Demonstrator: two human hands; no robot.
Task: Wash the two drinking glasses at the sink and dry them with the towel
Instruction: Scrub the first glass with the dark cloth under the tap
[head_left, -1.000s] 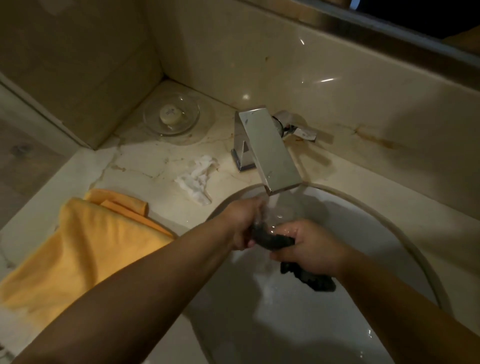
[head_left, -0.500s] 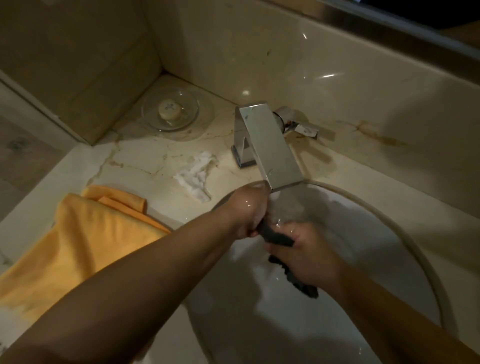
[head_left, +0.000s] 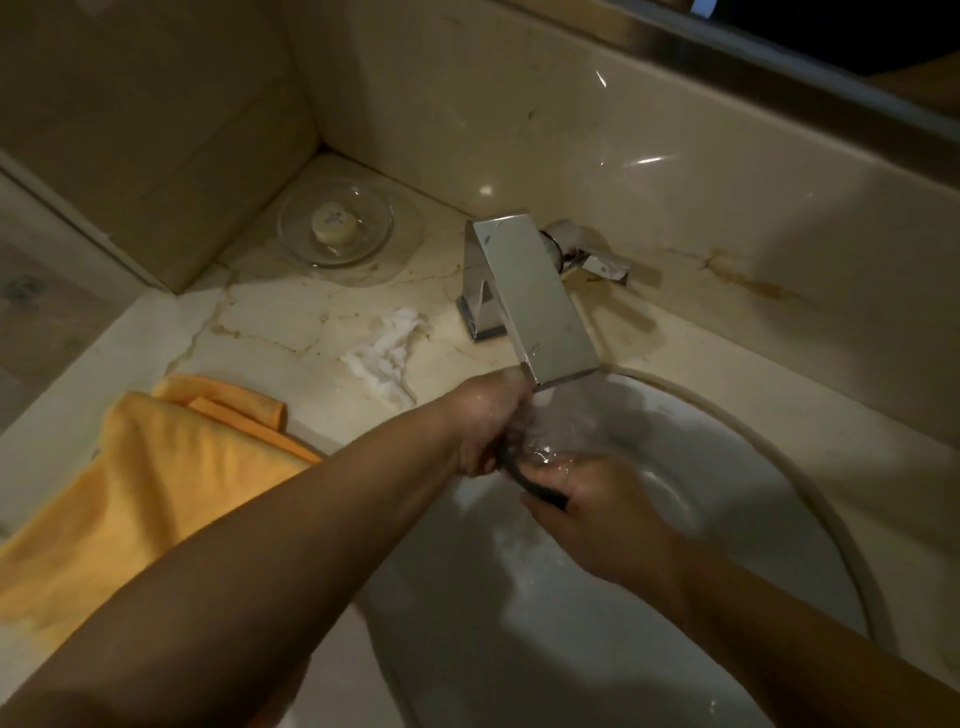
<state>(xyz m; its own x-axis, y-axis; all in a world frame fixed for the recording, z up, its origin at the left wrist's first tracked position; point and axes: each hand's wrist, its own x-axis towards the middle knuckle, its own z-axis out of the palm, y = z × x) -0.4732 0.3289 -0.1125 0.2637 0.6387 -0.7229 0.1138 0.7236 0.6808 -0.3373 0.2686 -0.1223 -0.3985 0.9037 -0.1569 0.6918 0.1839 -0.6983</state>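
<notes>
With the left hand (head_left: 488, 423) clamped on the glass (head_left: 558, 428) under the faucet (head_left: 540, 301), apparently running, rotate it steadily while the right hand (head_left: 597, 512) grips and works the dark cloth (head_left: 535, 480) around it.

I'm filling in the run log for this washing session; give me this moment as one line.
phase: washing | left hand: holding glass under faucet | right hand: gripping dark cloth | orange towel: on counter, unused

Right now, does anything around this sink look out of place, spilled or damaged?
A crumpled white tissue lies loose on the countertop left of the faucet. Brownish stains streak the marble near the faucet handle and along the backsplash. The orange towel droops over the counter's front edge. Nothing looks broken.
</notes>
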